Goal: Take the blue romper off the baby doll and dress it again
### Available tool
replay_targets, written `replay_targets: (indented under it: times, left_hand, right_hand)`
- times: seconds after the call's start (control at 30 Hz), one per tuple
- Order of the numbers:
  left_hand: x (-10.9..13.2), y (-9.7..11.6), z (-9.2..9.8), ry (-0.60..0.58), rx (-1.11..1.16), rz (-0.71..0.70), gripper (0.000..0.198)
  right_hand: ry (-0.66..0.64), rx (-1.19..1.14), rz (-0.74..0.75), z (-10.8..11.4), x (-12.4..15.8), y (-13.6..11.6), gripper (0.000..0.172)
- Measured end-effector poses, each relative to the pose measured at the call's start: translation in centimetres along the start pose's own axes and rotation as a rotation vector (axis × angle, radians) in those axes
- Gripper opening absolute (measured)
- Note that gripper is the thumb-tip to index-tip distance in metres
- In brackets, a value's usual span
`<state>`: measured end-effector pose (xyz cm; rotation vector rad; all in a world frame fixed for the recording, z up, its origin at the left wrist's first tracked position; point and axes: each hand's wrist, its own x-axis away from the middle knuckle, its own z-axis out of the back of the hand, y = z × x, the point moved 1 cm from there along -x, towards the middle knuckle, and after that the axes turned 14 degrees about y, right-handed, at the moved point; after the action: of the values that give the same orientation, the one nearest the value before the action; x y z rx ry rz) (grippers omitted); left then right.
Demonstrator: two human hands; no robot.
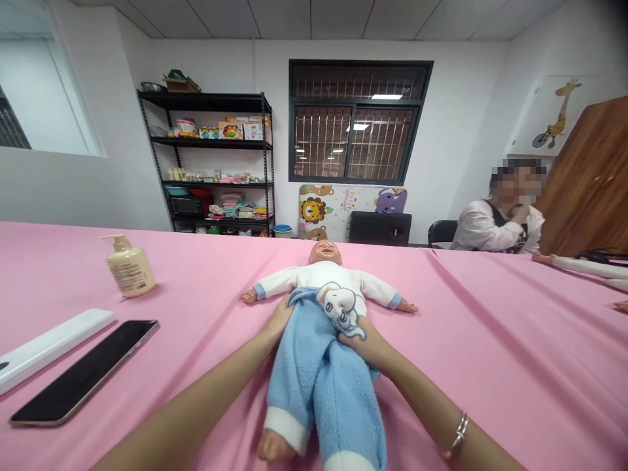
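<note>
A baby doll (pixel 324 254) lies on its back on the pink-covered table, head at the far side and arms spread. It wears a white top (pixel 307 278) with blue cuffs and fluffy blue trousers (pixel 304 353) with white ankle bands. A white cartoon face (pixel 338 304) decorates the trousers' front. At the left side of the waist, my left hand (pixel 280 315) grips the trousers, its fingers partly hidden behind the cloth. My right hand (pixel 366 341) is closed on the trousers at the right hip. One bare doll foot (pixel 275 446) sticks out of the left trouser leg.
Left on the pink cloth (pixel 196 281) are a pump bottle (pixel 130 267), a black phone (pixel 86 373) and a white oblong device (pixel 53 343). Another doll's limb (pixel 583 267) lies at the right edge. Behind the table sits a person (pixel 500 222). A shelf rack (pixel 210 140) stands beyond.
</note>
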<state>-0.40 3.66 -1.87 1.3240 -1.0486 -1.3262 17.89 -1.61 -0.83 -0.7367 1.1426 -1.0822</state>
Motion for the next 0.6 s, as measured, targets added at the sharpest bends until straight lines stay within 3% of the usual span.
replay_targets:
  times: [0.1,0.17,0.27,0.37,0.5,0.6]
  left_hand:
    - [1.0,0.9,-0.1,-0.074,0.131,0.073,0.050]
    - [1.3,1.3,-0.3,-0.064,0.125,0.019,0.053]
    - [1.2,1.0,-0.6,-0.068,0.083,-0.078,0.044]
    - [0.7,-0.2,-0.5,-0.061,0.041,-0.066,0.036]
    - [-0.3,-1.4,-0.3,0.031,-0.013,-0.057,0.033]
    - [-1.1,-2.0,-0.4,0.070,-0.046,-0.092,0.031]
  right_hand:
    - [0.075,-0.013,0.069,-0.1,0.3,0.3,0.044]
    - [0.083,-0.012,0.103,0.0,0.3,0.4,0.043]
    - [0.133,0.016,0.114,0.3,0.3,0.6,0.037]
    - [0.298,0.073,0.106,1.0,-0.1,0.9,0.033]
    - [0.459,0.103,0.052,2.1,-0.5,1.1,0.028]
    - [0.444,0.067,-0.094,2.9,-0.6,1.1,0.030]
